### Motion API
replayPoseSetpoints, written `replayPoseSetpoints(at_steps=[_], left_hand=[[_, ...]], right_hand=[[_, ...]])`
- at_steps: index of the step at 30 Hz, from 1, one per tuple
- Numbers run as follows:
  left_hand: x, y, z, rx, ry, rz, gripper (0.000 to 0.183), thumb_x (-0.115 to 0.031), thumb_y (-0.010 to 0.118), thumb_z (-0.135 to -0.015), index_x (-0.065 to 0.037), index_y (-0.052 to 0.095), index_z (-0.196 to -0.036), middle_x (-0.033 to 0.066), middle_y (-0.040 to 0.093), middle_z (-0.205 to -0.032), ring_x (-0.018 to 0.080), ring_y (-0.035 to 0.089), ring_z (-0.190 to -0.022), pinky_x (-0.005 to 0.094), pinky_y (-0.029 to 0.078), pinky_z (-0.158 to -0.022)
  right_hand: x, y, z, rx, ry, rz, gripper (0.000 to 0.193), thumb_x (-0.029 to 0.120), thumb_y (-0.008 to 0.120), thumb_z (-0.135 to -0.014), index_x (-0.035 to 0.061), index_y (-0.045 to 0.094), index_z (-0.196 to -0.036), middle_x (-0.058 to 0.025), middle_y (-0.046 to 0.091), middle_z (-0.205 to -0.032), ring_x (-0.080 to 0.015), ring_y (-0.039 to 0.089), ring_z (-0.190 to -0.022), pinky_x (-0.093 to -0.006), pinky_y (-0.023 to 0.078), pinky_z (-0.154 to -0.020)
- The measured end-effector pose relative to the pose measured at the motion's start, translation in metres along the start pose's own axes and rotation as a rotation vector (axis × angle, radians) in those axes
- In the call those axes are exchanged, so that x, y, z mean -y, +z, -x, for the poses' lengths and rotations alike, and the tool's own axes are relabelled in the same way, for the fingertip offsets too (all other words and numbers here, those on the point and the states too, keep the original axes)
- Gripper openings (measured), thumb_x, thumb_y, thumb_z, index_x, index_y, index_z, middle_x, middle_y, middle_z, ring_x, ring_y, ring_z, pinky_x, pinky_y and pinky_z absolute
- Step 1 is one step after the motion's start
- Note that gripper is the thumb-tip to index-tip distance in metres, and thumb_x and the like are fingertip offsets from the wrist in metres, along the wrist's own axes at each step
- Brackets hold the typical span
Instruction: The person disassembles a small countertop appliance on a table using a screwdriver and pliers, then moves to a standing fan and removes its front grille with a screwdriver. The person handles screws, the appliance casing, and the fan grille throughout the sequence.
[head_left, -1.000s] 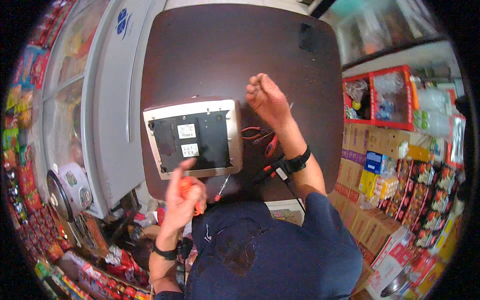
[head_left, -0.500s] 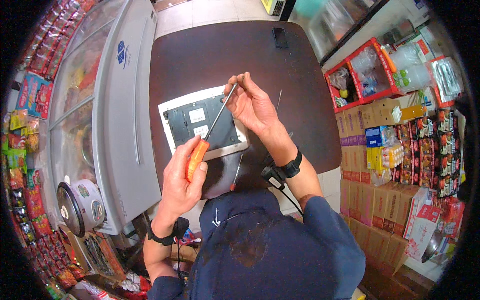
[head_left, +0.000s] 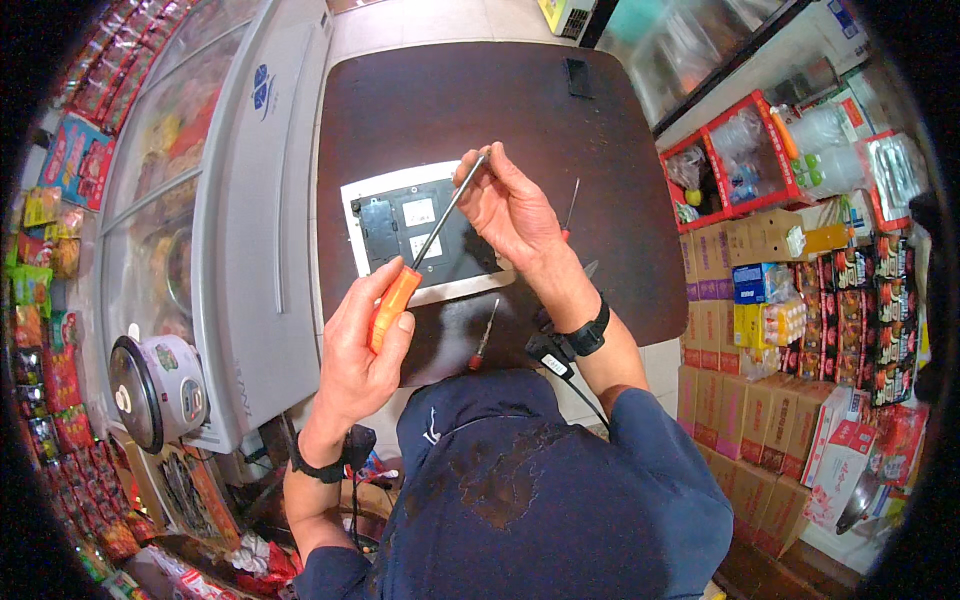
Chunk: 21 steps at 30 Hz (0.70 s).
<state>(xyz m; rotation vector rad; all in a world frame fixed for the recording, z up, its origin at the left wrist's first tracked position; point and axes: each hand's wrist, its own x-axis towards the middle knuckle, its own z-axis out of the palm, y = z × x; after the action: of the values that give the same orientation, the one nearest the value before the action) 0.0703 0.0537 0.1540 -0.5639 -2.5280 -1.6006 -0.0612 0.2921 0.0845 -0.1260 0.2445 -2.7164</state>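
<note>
My left hand (head_left: pixel 365 345) is wrapped round the orange handle of a screwdriver (head_left: pixel 397 306), whose metal shaft slants up and to the right. At the tip, the thumb and fingers of my right hand (head_left: pixel 515 215) pinch close together; anything small between them is too tiny to make out. Beneath the shaft, a flat white-edged device with a black panel (head_left: pixel 380 238) and white labels lies on the dark table (head_left: pixel 450 100). A thin screwdriver with a red handle (head_left: pixel 478 358) rests near the table's front edge. Another slim screwdriver (head_left: pixel 573 205) lies beyond my right wrist, partly hidden.
A flat black object (head_left: pixel 578 77) lies at the table's far right. Left stands a grey chest freezer (head_left: pixel 265 200) with a rice cooker (head_left: pixel 165 395) beside it. On the right are a red crate (head_left: pixel 720 210), stacked cartons (head_left: pixel 745 410) and packaged goods. Black straps with cables circle both wrists.
The whole view has shifted slightly, so table and device appear farther right. Both hands keep nearly the same pose, with the right fingertips still at the screwdriver's tip.
</note>
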Motion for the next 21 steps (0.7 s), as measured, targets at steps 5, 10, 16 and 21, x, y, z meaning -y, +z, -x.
replayPoseSetpoints(at_steps=[5,10,16,21], left_hand=[[0.004,-0.007,0.003,0.002,-0.016,0.017,0.05,-0.003,0.066,-0.098,0.001,0.058,-0.146,0.0184,0.071,-0.122,0.0299,0.07,-0.105,0.0384,0.054,-0.095],[0.003,-0.018,0.009,0.072,-0.105,0.013,0.05,-0.01,0.064,-0.103,0.006,0.054,-0.15,0.0176,0.069,-0.137,0.0237,0.066,-0.127,0.0362,0.049,-0.11],[0.003,-0.019,0.014,-0.025,-0.039,-0.004,0.049,-0.001,0.066,-0.097,0.002,0.06,-0.145,0.0185,0.072,-0.118,0.0301,0.071,-0.103,0.0378,0.054,-0.094],[-0.002,-0.03,0.016,-0.058,0.063,-0.216,0.042,-0.001,0.066,-0.097,0.001,0.066,-0.139,0.0187,0.07,-0.113,0.0316,0.071,-0.096,0.0391,0.057,-0.084]], right_hand=[[-0.002,0.002,-0.001,0.0,-0.025,0.156,0.022,0.026,0.063,-0.11,0.0065,0.074,-0.11,-0.0101,0.077,-0.113,-0.0272,0.075,-0.109,-0.042,0.064,-0.096],[-0.005,0.001,-0.003,0.005,-0.043,0.304,0.022,0.024,0.063,-0.11,0.0042,0.073,-0.112,-0.012,0.077,-0.113,-0.0271,0.076,-0.108,-0.0401,0.066,-0.093],[-0.008,0.001,-0.006,0.023,-0.006,0.356,0.02,0.02,0.065,-0.11,0.0023,0.07,-0.116,-0.0128,0.077,-0.111,-0.0258,0.077,-0.105,-0.0364,0.067,-0.089],[-0.007,-0.001,-0.008,-0.06,0.043,0.628,0.021,0.022,0.066,-0.109,0.0014,0.069,-0.114,-0.0126,0.076,-0.108,-0.0208,0.077,-0.096,-0.0349,0.068,-0.086]])
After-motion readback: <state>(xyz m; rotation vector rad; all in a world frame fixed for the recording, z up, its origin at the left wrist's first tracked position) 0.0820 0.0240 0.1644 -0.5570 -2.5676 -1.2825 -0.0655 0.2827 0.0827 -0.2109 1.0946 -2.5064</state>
